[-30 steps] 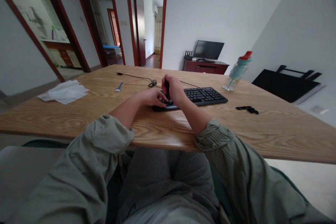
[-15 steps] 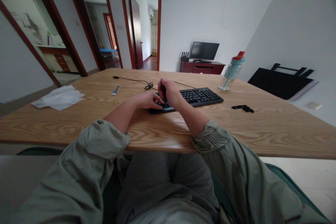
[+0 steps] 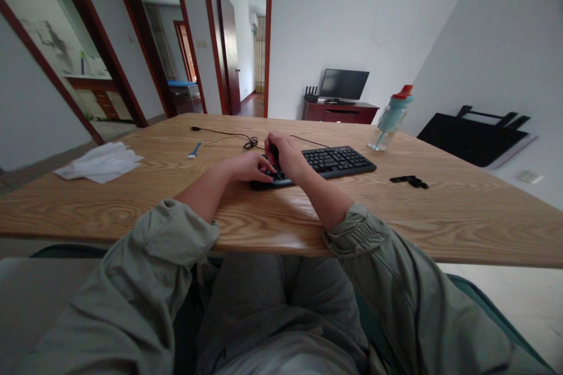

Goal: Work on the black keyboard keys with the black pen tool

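Note:
A black keyboard (image 3: 338, 161) lies at a slant across the middle of the wooden table (image 3: 272, 217). Over its left end is my left hand (image 3: 250, 167), gripping that end with thumb and index finger on the keys; its other fingers are mostly hidden. My right hand (image 3: 284, 153) is closed in a fist just above the same end. Between its fingers shows a dark, upright, handle-like object (image 3: 274, 153); its lower tip and exact kind cannot be made out. Some keys beneath my hands are covered from view.
A coiled black USB cable (image 3: 250, 143) trails behind the keyboard. Left are a small blue-and-white brush (image 3: 194, 151) and white cloth or tissue (image 3: 99, 162). Right are small black pieces (image 3: 410, 181) and a clear bottle (image 3: 389, 120) with a red-topped lid. The table's front edge (image 3: 272, 251) is close.
The view has shifted very slightly. Both hands keep almost the same place on the keyboard, and nothing has been let go or taken up.

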